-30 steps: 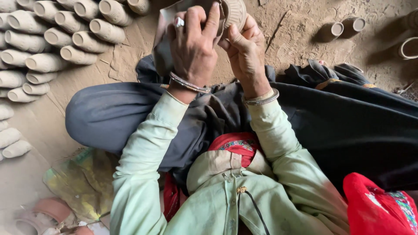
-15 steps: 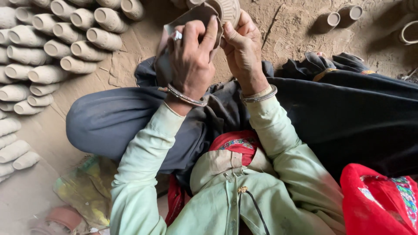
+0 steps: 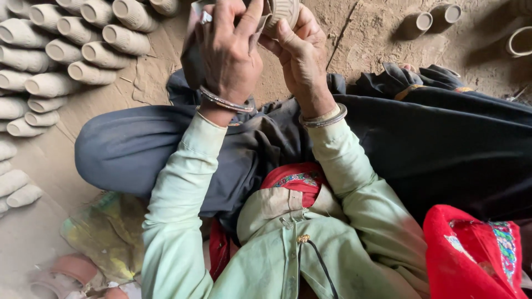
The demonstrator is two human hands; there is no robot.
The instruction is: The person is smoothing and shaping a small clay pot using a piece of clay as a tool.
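Dozens of unfired clay cups (image 3: 66,47) lie on their sides in stacked rows at the far left, pale grey, their open mouths turned to the right. Near left, on the dirt floor (image 3: 166,72), a crumpled yellowish plastic bag (image 3: 105,232) sits beside a couple of reddish fired pots (image 3: 66,271). The person sits cross-legged in dark trousers and a pale green shirt. Their left hand (image 3: 227,52), a metal bangle (image 3: 224,102) at the wrist, is raised far up with the fingers curled closed over a dark cloth (image 3: 191,61). Just beside it the right hand (image 3: 302,55) grips a small ribbed clay cup (image 3: 282,11), thumb pressed along its side, the cup cut off by the top edge. Far right, two clay cups (image 3: 429,19) stand apart on the floor, and red embroidered fabric (image 3: 471,254) lies near right
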